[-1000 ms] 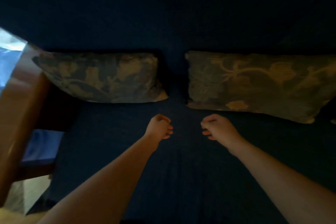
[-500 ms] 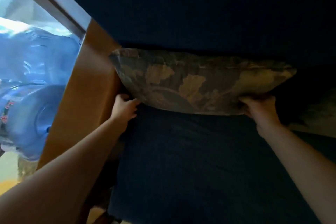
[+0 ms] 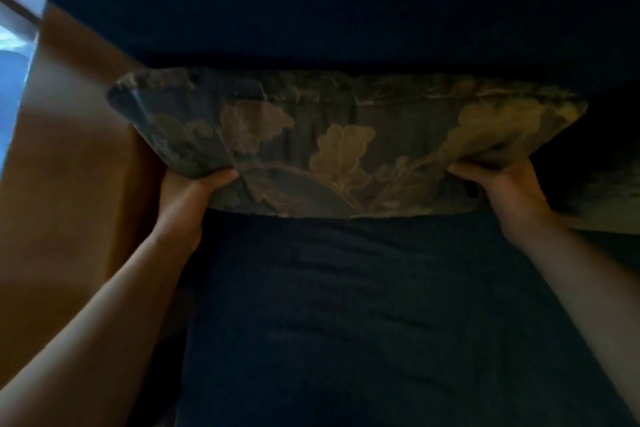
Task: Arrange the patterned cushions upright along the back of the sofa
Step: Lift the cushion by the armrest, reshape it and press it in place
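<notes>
A dark cushion with a tan leaf pattern (image 3: 332, 146) rests against the navy sofa back (image 3: 346, 10), tipped up on its lower edge. My left hand (image 3: 188, 198) grips its lower left corner, thumb on the front face. My right hand (image 3: 502, 191) grips its lower right corner, fingers pressed into the fabric. A second patterned cushion (image 3: 602, 201) shows only as a sliver at the right edge, mostly out of frame.
The navy seat (image 3: 363, 322) stretches toward me below the cushion. A brown wooden armrest (image 3: 69, 166) borders the sofa on the left. Beyond it a bright window strip (image 3: 14, 52) shows at the far left.
A second ago both hands were fists over the seat between two cushions. They have since taken hold of the left cushion's lower corners, and the view has moved closer to it.
</notes>
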